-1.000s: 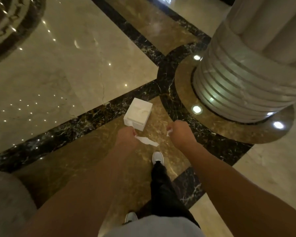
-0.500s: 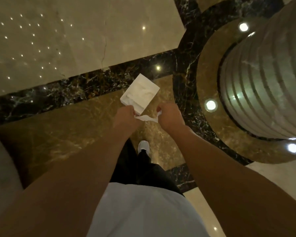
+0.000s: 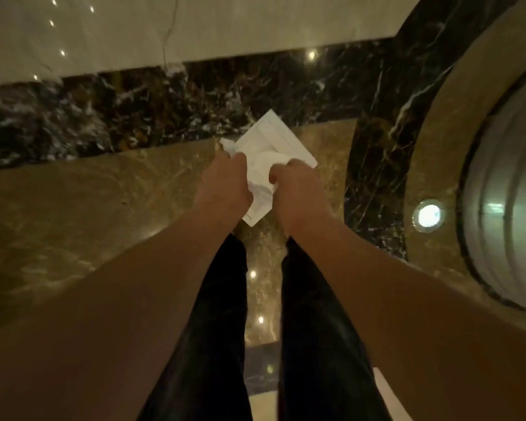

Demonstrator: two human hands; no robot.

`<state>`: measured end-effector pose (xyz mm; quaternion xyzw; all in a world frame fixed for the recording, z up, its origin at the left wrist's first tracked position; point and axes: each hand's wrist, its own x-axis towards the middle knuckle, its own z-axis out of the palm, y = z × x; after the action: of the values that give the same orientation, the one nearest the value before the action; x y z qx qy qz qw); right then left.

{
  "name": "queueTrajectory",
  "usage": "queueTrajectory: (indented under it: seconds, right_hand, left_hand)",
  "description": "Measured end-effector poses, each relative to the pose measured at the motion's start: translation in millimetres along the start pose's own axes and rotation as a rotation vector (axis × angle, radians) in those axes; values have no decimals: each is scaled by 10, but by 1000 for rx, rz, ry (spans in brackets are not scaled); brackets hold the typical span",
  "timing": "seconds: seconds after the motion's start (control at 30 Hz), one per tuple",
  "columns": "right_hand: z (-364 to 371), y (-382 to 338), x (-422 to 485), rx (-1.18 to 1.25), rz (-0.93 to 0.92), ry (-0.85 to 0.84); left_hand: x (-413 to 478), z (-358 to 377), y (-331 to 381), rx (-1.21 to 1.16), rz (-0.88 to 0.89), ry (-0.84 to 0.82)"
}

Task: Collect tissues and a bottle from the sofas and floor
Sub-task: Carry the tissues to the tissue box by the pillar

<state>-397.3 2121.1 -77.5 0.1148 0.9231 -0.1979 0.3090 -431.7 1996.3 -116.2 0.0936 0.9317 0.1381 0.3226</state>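
A white square box (image 3: pixel 274 138) sits on the marble floor right below me. Crumpled white tissue (image 3: pixel 261 171) is bunched between my two hands over the box's opening. My left hand (image 3: pixel 223 183) is closed on the tissue at its left side, with a scrap of tissue (image 3: pixel 227 144) sticking out past its fingertips. My right hand (image 3: pixel 298 189) is closed on the tissue's right side. Both hands hover just above the box and hide its near half. No bottle is in view.
A large ribbed white column (image 3: pixel 504 189) rises at the right, ringed by a brown and black floor inlay with a round floor light (image 3: pixel 428 215). A black marble band (image 3: pixel 104 113) crosses the floor beyond the box. My black-trousered legs (image 3: pixel 219 329) stand below the hands.
I have bent closer over the box. My hands came together and dropped onto the box, and the tissue strip stretched between them is now bunched over its opening.
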Motion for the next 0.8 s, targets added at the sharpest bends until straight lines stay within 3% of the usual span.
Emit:
queueTrajectory:
  seconds: [0.2,0.33,0.5,0.63,0.8]
  right_hand:
    - [594,758,1159,-34,-69,-35]
    - [358,1124,1354,-107,-118,-63]
    - [-513,1105,1074,-181,-223,-71]
    - [-1153,524,497,-215,-275,-88]
    - [-1706,-253,-387,-162,-462,-54]
  left_hand:
    - [939,933,-220,-6,-95,-85]
    - [1018,1040,-78,-52,-166,-83]
    - [556,365,365,-125,-331,-86]
    - [-11,-339,830,-242,-434,-35]
    - [-734,-1144,1255,-350,-508,150]
